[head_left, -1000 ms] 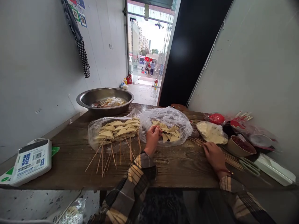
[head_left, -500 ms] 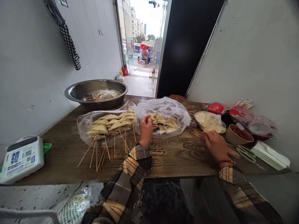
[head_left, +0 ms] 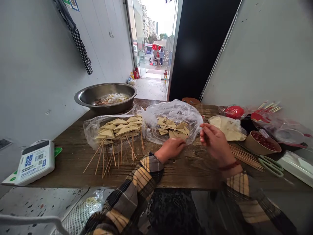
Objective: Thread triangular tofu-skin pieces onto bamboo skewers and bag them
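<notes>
My left hand (head_left: 171, 149) is closed at the front edge of a clear plastic bag (head_left: 195, 114). A beige tofu triangle (head_left: 175, 134) shows just behind its fingers and seems gripped by them. More loose tofu triangles (head_left: 165, 123) lie on that bag. My right hand (head_left: 215, 142) is raised beside the bag, thumb and fingers pinched; whatever is between them is too thin or hidden to make out. Left of my hands, threaded tofu triangles (head_left: 117, 127) lie stacked on plastic, their sticks pointing toward me. Bare bamboo skewers (head_left: 246, 156) lie right of my right hand.
A steel basin (head_left: 81, 98) stands at the back left, a white box-shaped device (head_left: 36, 163) at the front left. On the right are a bagged pale stack (head_left: 227, 127), a bowl of red contents (head_left: 264, 140), green-handled scissors (head_left: 271, 164) and a white packet (head_left: 297, 164).
My left hand has come down and right from the loose triangles to the bag's front edge. My right hand has lifted off the skewers and moved toward the bag. The view has shifted slightly.
</notes>
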